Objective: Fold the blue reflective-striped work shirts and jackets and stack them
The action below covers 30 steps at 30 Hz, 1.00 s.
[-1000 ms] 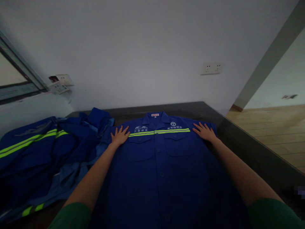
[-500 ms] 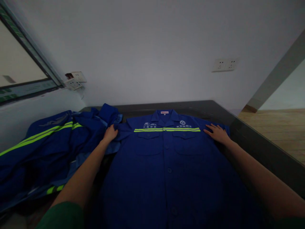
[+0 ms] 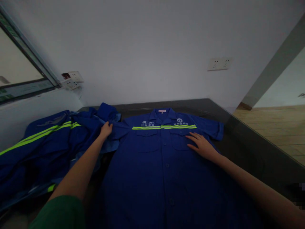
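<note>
A blue short-sleeved work shirt (image 3: 147, 168) lies face up and spread flat, its collar toward the wall. A yellow-green reflective stripe crosses its chest below white lettering and a gear emblem. At the end of the sleeve on the left, my left hand (image 3: 106, 129) has its fingers closed on the cloth. My right hand (image 3: 201, 145) rests with fingers spread over the chest pocket on the right, holding nothing. The sleeve on that side lies out on the table, its cuff folded back. The shirt's lower part fades into shadow.
Heaped blue garments (image 3: 57, 143) with reflective stripes lie left of the shirt, close to my left arm. The dark table (image 3: 240, 156) meets a white wall (image 3: 147, 57) at the back. Wall sockets (image 3: 219, 64) are above it. Wooden flooring (image 3: 274, 127) shows at right.
My right hand has moved left and toward me, off the sleeve on the right and onto the chest pocket. My left hand stays at the other sleeve. The view has shifted slightly.
</note>
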Available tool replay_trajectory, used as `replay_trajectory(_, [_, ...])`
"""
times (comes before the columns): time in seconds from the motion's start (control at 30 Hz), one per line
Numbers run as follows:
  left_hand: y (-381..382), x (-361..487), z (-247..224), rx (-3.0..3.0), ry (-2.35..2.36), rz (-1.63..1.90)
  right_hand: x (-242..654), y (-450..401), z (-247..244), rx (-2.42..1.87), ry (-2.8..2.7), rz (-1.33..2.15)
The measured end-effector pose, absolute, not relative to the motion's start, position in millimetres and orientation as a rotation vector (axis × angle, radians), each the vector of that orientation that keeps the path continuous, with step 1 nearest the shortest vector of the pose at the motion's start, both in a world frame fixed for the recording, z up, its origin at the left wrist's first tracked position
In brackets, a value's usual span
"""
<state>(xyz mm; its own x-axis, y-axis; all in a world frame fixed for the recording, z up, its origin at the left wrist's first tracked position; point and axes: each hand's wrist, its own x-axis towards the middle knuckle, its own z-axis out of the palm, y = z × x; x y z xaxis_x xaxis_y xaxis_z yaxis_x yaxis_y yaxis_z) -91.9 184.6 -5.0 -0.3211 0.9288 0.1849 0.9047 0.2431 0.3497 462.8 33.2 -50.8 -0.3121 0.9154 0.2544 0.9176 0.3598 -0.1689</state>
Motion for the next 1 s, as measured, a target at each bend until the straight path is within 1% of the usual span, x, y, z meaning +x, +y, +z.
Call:
replay_trajectory(0.1, [170.8,-90.6,4.5,1.85,2.497,0.574,454.3,22.0,-59.3,-1.669,-2.344,-0.016])
replay_trajectory(0.23, [152.2,-86.7,6.7,1.872,2.541,0.318,453.0,19.4,-58.7,-1.694,-2.35,-0.015])
replay_trajectory(0.3, [143.8,-81.6,7.6,1.882,2.523,0.245,452.7,18.0,-54.4,-1.669,-2.358,-0.018])
replay_trajectory(0.37, [134.8,-72.0,11.2,1.987,2.551,0.305,454.1,15.0,-49.0,-1.628,-2.363,-0.034])
replay_trajectory(0.43, [123.9,-58.1,15.5,2.205,2.545,0.449,459.2,10.5,-44.4,-1.608,-2.344,-0.061])
replay_trajectory(0.47, [117.1,-50.1,16.6,2.335,2.472,0.504,463.5,7.6,-43.1,-1.617,-2.32,-0.077])
replay_trajectory(0.53, [100.3,-34.3,13.1,2.56,2.165,0.516,474.9,1.0,-43.9,-1.666,-2.255,-0.104])
replay_trajectory(0.6, [79.8,-21.3,1.1,2.658,1.818,0.443,487.2,-6.3,-49.3,-1.728,-2.2,-0.12])
replay_trajectory(0.67, [58.9,-12.9,-15.9,2.656,1.627,0.344,496.4,-13.0,-57.2,-1.779,-2.176,-0.127])
replay_trajectory(0.8, [32.0,-7.1,-38.7,2.585,1.652,0.203,497.6,-19.7,-65.3,-1.811,-2.183,-0.162])
replay_trajectory(0.9, [26.8,-5.9,-36.8,2.583,1.705,0.189,492.6,-22.5,-59.1,-1.768,-2.154,-0.198])
replay_trajectory(1.0, [18.1,-2.3,-28.0,2.613,1.743,0.255,500.1,-31.8,-47.8,-1.733,-2.037,-0.179])
